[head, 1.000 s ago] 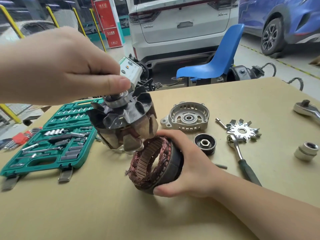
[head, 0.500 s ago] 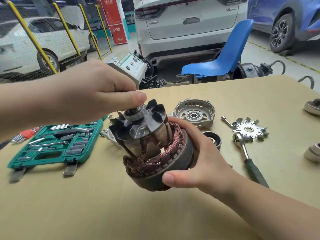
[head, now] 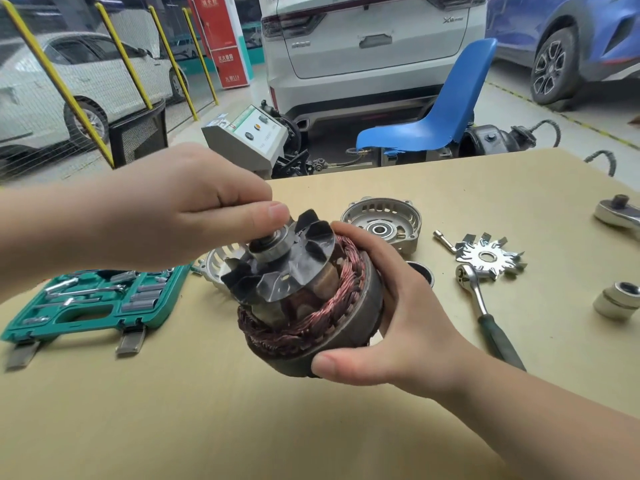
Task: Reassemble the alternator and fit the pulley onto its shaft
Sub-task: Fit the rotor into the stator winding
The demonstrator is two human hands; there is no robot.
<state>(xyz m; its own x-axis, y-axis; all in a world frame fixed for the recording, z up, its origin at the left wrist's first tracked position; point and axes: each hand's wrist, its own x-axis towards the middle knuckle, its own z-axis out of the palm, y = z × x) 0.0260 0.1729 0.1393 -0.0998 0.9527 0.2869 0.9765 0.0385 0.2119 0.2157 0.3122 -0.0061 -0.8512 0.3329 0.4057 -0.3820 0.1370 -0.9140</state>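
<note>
Above bare tabletop (head: 242,410), hands seating rotor (head: 287,271) inside stator (head: 332,323)

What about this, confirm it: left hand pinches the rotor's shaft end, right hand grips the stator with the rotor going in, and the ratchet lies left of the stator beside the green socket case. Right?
One thing is wrong. The ratchet lies right of the stator, near the metal fan disc, not by the green socket case. The head view shows it. The left hand does pinch the rotor shaft end, and the right hand grips the stator.
</note>
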